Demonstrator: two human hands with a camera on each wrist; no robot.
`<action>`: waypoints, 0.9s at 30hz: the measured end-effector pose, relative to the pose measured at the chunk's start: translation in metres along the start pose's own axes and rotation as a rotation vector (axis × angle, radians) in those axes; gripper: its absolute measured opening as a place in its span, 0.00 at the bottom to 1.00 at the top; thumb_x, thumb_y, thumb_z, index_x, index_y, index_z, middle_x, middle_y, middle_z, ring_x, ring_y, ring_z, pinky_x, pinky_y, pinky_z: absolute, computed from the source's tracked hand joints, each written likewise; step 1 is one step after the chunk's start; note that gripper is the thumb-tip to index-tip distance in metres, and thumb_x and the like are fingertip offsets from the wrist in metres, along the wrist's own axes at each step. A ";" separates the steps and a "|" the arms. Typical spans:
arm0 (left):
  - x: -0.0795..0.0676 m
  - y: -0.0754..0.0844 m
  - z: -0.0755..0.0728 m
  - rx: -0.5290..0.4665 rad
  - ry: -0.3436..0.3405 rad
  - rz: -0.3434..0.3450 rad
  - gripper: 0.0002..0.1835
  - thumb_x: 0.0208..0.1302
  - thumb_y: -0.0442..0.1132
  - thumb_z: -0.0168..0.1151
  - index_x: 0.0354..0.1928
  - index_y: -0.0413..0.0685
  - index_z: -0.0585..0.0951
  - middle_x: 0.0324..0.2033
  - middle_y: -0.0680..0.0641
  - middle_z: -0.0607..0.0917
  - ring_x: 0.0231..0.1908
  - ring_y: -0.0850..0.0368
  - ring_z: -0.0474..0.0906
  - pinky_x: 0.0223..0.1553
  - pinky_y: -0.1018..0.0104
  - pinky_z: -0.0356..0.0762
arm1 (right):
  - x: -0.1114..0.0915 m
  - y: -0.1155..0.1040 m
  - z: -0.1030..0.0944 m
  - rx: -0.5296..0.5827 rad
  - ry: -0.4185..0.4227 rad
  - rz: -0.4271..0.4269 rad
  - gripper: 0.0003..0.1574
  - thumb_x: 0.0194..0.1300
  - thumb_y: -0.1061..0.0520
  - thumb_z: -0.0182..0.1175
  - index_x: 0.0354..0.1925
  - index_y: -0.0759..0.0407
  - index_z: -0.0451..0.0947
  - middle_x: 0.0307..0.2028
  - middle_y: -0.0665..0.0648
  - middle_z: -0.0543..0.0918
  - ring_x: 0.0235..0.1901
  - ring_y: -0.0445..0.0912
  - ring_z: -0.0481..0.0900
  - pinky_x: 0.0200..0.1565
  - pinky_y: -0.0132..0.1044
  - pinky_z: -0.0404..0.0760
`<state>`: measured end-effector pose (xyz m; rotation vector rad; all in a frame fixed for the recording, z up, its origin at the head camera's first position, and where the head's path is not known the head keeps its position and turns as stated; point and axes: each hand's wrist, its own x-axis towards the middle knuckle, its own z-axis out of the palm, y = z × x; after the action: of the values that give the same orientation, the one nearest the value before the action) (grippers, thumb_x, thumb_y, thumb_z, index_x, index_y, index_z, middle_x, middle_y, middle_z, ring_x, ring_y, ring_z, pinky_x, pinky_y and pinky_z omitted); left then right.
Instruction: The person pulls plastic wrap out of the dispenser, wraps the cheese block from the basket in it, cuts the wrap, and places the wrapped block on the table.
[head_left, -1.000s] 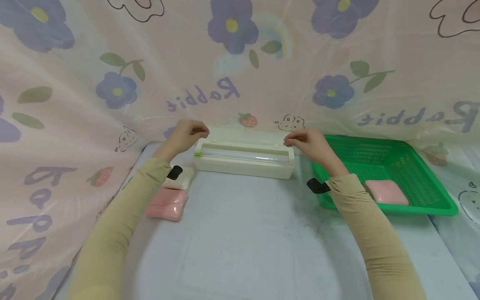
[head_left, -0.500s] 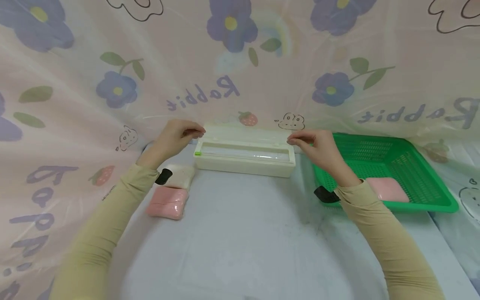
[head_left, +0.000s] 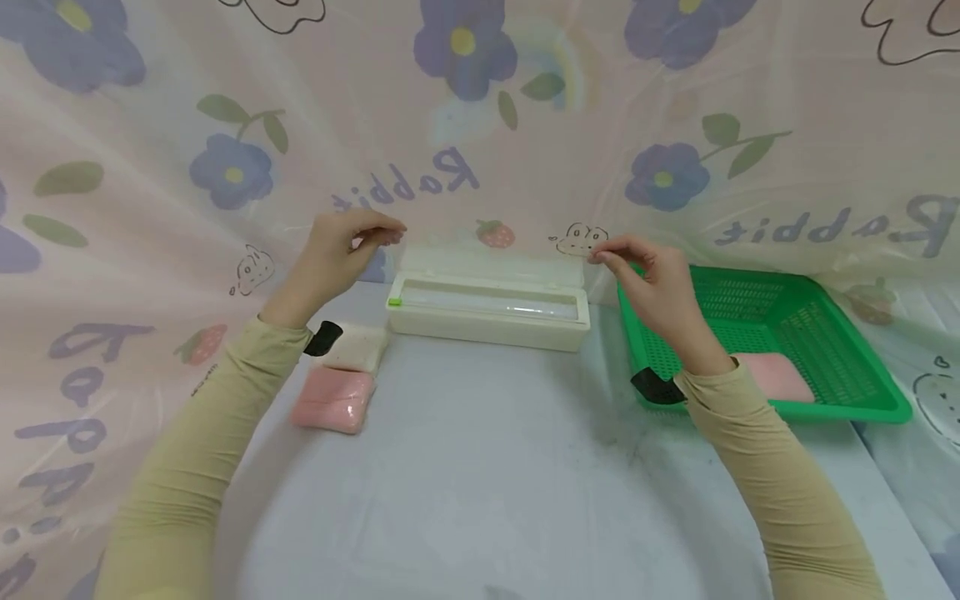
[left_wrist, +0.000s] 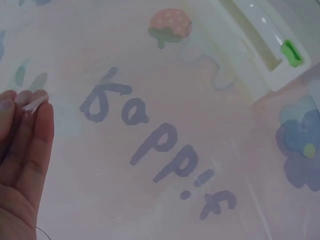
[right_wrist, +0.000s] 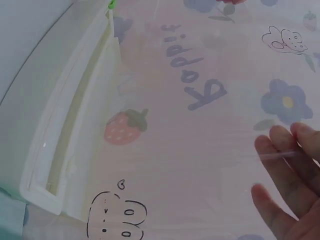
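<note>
Clear plastic film (left_wrist: 35, 104): between hands, above the long white plastic dispenser (head_left: 487, 325) near the white desk's (head_left: 480, 467) far edge.
Left hand (head_left: 328, 257), right hand (head_left: 654, 282): well apart, each pinching film.
Lift: both have risen; more film seems drawn out.

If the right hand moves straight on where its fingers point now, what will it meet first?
Probably the left hand, which pinches clear film; depth is unclear, so the patterned curtain behind might come first.
</note>
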<state>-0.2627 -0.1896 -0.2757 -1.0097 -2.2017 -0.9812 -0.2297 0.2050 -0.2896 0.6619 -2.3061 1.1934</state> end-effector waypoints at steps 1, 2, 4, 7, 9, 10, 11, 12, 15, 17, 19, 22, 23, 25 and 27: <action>0.001 0.001 -0.001 -0.008 0.010 -0.002 0.08 0.61 0.23 0.61 0.40 0.36 0.85 0.36 0.44 0.87 0.36 0.54 0.84 0.41 0.74 0.79 | 0.000 -0.001 0.000 0.013 0.015 -0.007 0.08 0.66 0.64 0.60 0.41 0.62 0.84 0.36 0.58 0.86 0.39 0.37 0.81 0.36 0.26 0.73; 0.002 0.002 -0.001 -0.016 0.020 -0.004 0.08 0.61 0.23 0.61 0.40 0.36 0.85 0.37 0.44 0.87 0.36 0.54 0.84 0.41 0.73 0.79 | 0.000 -0.002 0.000 0.026 0.028 -0.016 0.08 0.65 0.65 0.60 0.41 0.64 0.83 0.37 0.60 0.86 0.39 0.38 0.81 0.37 0.25 0.74; 0.003 0.005 -0.003 -0.018 0.043 -0.006 0.09 0.60 0.22 0.62 0.40 0.36 0.85 0.36 0.44 0.87 0.36 0.53 0.84 0.41 0.73 0.79 | -0.001 -0.006 0.000 0.061 0.044 -0.034 0.07 0.65 0.67 0.60 0.41 0.66 0.83 0.37 0.61 0.85 0.39 0.40 0.82 0.36 0.25 0.75; 0.003 0.010 -0.005 -0.014 0.081 0.000 0.09 0.58 0.22 0.63 0.39 0.35 0.86 0.35 0.44 0.87 0.34 0.52 0.84 0.40 0.75 0.79 | -0.002 -0.012 -0.002 0.115 0.053 -0.060 0.07 0.65 0.69 0.59 0.40 0.69 0.82 0.36 0.63 0.85 0.38 0.43 0.83 0.30 0.27 0.72; 0.002 0.013 -0.008 -0.016 0.101 0.007 0.09 0.57 0.21 0.63 0.38 0.35 0.86 0.34 0.44 0.87 0.33 0.52 0.84 0.40 0.75 0.79 | -0.002 -0.017 -0.003 0.145 0.057 -0.072 0.07 0.65 0.68 0.58 0.40 0.69 0.82 0.36 0.62 0.85 0.37 0.44 0.83 0.28 0.29 0.70; 0.002 0.014 -0.009 -0.019 0.110 0.012 0.09 0.57 0.20 0.63 0.38 0.34 0.86 0.33 0.43 0.87 0.33 0.52 0.84 0.41 0.74 0.79 | -0.002 -0.019 -0.004 0.160 0.060 -0.078 0.07 0.66 0.68 0.58 0.40 0.69 0.82 0.36 0.62 0.85 0.37 0.44 0.83 0.28 0.29 0.70; 0.002 0.016 -0.010 -0.021 0.116 0.020 0.09 0.57 0.20 0.63 0.38 0.34 0.86 0.33 0.43 0.87 0.33 0.52 0.84 0.41 0.74 0.79 | -0.001 -0.021 -0.005 0.172 0.063 -0.089 0.07 0.66 0.68 0.58 0.40 0.69 0.82 0.35 0.62 0.85 0.37 0.45 0.83 0.30 0.29 0.72; 0.002 0.017 -0.012 -0.022 0.121 0.026 0.09 0.57 0.20 0.63 0.38 0.34 0.86 0.33 0.43 0.87 0.33 0.52 0.84 0.40 0.74 0.79 | -0.001 -0.023 -0.006 0.185 0.066 -0.101 0.07 0.65 0.68 0.58 0.41 0.69 0.82 0.35 0.62 0.85 0.37 0.46 0.83 0.31 0.29 0.74; 0.002 0.022 -0.014 -0.038 0.126 0.025 0.09 0.57 0.19 0.62 0.38 0.34 0.86 0.33 0.43 0.87 0.33 0.53 0.83 0.41 0.73 0.80 | -0.002 -0.027 -0.009 0.212 0.076 -0.136 0.08 0.64 0.71 0.58 0.40 0.70 0.82 0.34 0.63 0.85 0.36 0.45 0.83 0.29 0.28 0.74; 0.002 0.026 -0.017 -0.048 0.121 0.039 0.10 0.57 0.19 0.62 0.38 0.34 0.86 0.33 0.44 0.87 0.34 0.54 0.84 0.40 0.73 0.80 | -0.005 -0.032 -0.011 0.217 0.075 -0.159 0.09 0.62 0.74 0.58 0.40 0.72 0.82 0.33 0.65 0.85 0.34 0.45 0.83 0.26 0.27 0.72; 0.001 0.031 -0.019 -0.064 0.120 0.041 0.10 0.56 0.19 0.63 0.38 0.35 0.86 0.33 0.45 0.87 0.34 0.57 0.83 0.40 0.73 0.80 | -0.009 -0.040 -0.014 0.219 0.069 -0.172 0.10 0.60 0.77 0.58 0.39 0.72 0.82 0.33 0.66 0.85 0.33 0.44 0.83 0.24 0.26 0.69; -0.002 0.037 -0.023 -0.079 0.108 0.059 0.10 0.54 0.18 0.64 0.36 0.35 0.86 0.32 0.45 0.87 0.34 0.59 0.83 0.40 0.72 0.81 | -0.016 -0.053 -0.019 0.213 0.044 -0.187 0.12 0.59 0.79 0.57 0.39 0.73 0.82 0.33 0.67 0.84 0.34 0.46 0.83 0.29 0.25 0.75; -0.004 0.039 -0.023 -0.085 0.107 0.059 0.11 0.54 0.17 0.64 0.36 0.35 0.86 0.32 0.45 0.87 0.34 0.60 0.83 0.40 0.72 0.81 | -0.019 -0.057 -0.021 0.212 0.035 -0.185 0.12 0.58 0.80 0.57 0.39 0.73 0.82 0.33 0.67 0.84 0.35 0.47 0.83 0.32 0.26 0.78; -0.009 0.044 -0.025 -0.088 0.090 0.065 0.11 0.53 0.17 0.64 0.36 0.36 0.86 0.32 0.46 0.87 0.34 0.60 0.83 0.41 0.71 0.81 | -0.025 -0.060 -0.024 0.222 0.019 -0.183 0.13 0.57 0.81 0.57 0.38 0.74 0.82 0.34 0.66 0.85 0.36 0.46 0.84 0.35 0.26 0.80; -0.015 0.050 -0.026 -0.102 0.068 0.070 0.12 0.52 0.16 0.65 0.36 0.36 0.87 0.32 0.47 0.87 0.34 0.60 0.82 0.41 0.71 0.81 | -0.033 -0.059 -0.025 0.211 0.002 -0.179 0.14 0.55 0.83 0.57 0.38 0.74 0.82 0.34 0.66 0.85 0.36 0.45 0.84 0.34 0.25 0.79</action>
<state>-0.2102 -0.1935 -0.2502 -1.0752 -2.0658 -1.0888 -0.1643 0.2029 -0.2597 0.9204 -2.0858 1.3597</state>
